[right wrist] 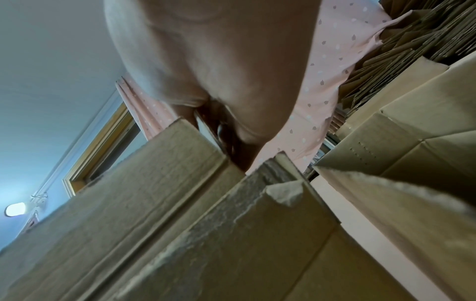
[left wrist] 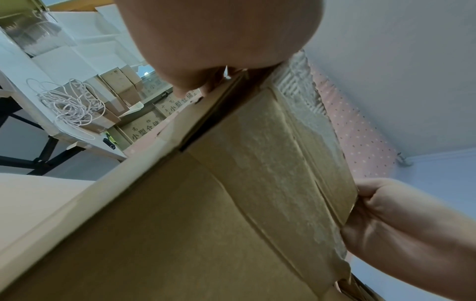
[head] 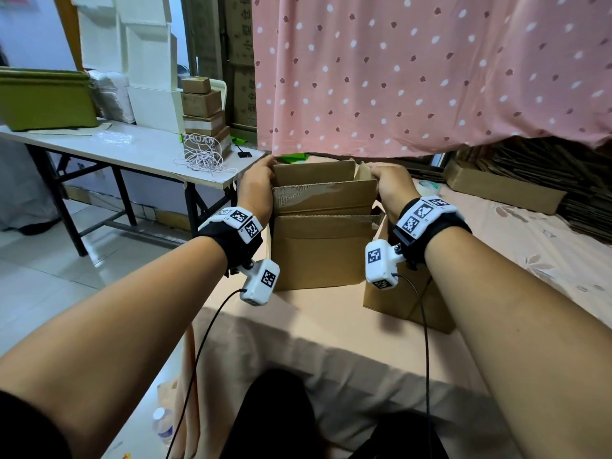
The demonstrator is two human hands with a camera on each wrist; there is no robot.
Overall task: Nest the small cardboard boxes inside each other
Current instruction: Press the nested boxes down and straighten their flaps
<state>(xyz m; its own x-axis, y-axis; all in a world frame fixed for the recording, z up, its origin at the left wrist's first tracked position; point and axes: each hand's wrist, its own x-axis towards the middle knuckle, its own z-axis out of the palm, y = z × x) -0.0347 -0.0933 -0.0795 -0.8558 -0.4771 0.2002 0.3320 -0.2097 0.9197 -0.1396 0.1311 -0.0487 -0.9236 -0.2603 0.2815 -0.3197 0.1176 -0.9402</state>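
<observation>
Both hands, the left hand (head: 256, 180) and the right hand (head: 389, 182), grip the inner box (head: 323, 197), only partly lowered into the outer box (head: 318, 256); another box (head: 407, 293) waits beside.

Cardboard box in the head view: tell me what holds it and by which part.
Both hands hold the open cardboard box: the left hand grips its left upper edge, the right hand its right upper edge.
</observation>
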